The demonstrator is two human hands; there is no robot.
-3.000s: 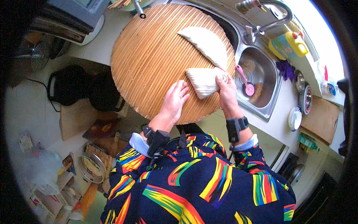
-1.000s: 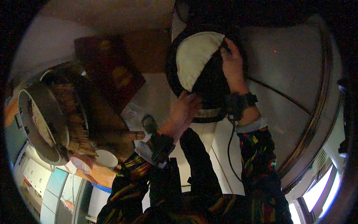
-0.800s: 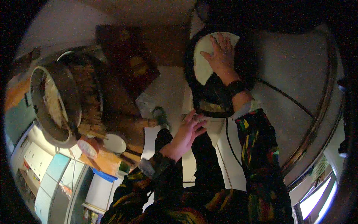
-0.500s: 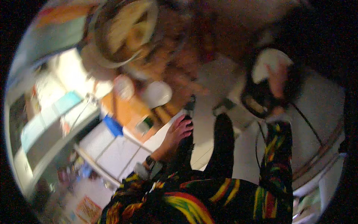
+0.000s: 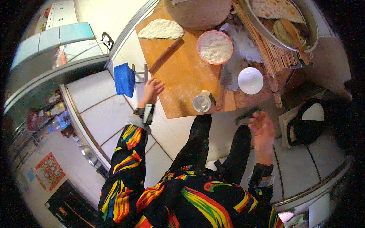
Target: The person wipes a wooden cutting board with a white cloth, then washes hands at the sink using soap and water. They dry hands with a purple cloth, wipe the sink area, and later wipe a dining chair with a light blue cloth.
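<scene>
My left hand (image 5: pixel 153 88) hovers by the left edge of a floured wooden board (image 5: pixel 178 76), fingers stretched and nothing in them. My right hand (image 5: pixel 262 125), slightly blurred, is off the board's near right side, fingers loosely bent and apart, with nothing visible in it. On the board lie a flattened piece of dough (image 5: pixel 161 29) and a wooden rolling pin (image 5: pixel 166 55). A pink-rimmed bowl of flour (image 5: pixel 215 47) sits right of them. Close to the front edge stands a jar (image 5: pixel 202 102) with a pale top. A wide grey blade (image 5: pixel 229 74) lies beside the flour bowl.
An empty white bowl (image 5: pixel 250 81) is right of the board. Behind it are a mat of thin sticks (image 5: pixel 273 60) and a metal pan (image 5: pixel 312 38) holding flatbread and a wooden utensil (image 5: pixel 298 41). A blue cloth (image 5: pixel 124 79) is at left, a black-and-white object (image 5: pixel 310 121) at right.
The view has swung, bringing the board to the middle. My right hand has come away from the black-and-white object. My left hand has shifted left to the board's edge.
</scene>
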